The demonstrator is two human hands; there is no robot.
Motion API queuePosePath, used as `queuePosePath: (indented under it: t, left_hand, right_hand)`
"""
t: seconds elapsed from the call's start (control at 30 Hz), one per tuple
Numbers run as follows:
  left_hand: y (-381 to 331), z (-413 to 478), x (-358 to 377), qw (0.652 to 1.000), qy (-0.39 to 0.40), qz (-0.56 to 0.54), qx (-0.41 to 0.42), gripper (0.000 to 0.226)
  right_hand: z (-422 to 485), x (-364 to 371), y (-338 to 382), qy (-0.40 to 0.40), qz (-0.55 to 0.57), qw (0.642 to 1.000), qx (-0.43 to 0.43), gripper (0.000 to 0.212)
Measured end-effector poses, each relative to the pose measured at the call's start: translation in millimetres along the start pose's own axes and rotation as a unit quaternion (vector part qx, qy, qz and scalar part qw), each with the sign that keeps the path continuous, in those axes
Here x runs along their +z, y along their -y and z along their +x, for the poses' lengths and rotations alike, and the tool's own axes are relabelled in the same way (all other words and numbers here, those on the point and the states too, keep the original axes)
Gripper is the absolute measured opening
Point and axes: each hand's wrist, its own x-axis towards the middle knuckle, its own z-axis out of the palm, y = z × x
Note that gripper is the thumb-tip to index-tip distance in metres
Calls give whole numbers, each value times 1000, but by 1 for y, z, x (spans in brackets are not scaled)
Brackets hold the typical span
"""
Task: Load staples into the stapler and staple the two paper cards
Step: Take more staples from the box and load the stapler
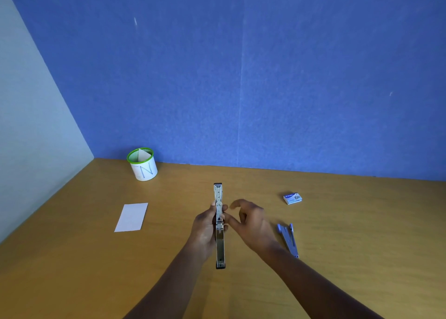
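Observation:
My left hand (pixel 205 224) grips a long metal stapler (pixel 219 224), swung fully open, above the middle of the wooden desk (pixel 96 258). Its length points away from me. My right hand (pixel 248 222) is just right of the stapler with fingers loosely curled, fingertips close to or touching its middle; I cannot tell whether it pinches anything. A small blue and white staple box (pixel 292 198) lies on the desk to the right. A white paper card (pixel 132 217) lies flat on the left.
A light blue plastic stapler part (pixel 288 239) lies on the desk by my right wrist. A white cup with a green rim (pixel 142 164) holding a paper stands at the back left. Blue wall behind, pale wall at left.

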Motion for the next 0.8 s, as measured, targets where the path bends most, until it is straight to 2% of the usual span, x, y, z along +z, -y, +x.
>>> queuePosePath:
  t: [0.13, 0.27, 0.57, 0.8]
  left_hand:
    - [-1, -4, 5, 999, -3, 37, 20, 35]
    - [-2, -6, 9, 998, -12, 48, 26, 33]
    - [-3, -4, 9, 999, -5, 36, 33, 32]
    - [-3, -3, 8, 998, -19, 33, 43, 33]
  right_hand:
    - [8, -8, 10, 14, -38, 997, -69, 37]
    - [16, -11, 14, 37, -69, 992, -94, 49]
    - [21, -11, 14, 29, -56, 994, -87, 39]
    - [20, -9, 17, 35, -52, 996, -69, 42]
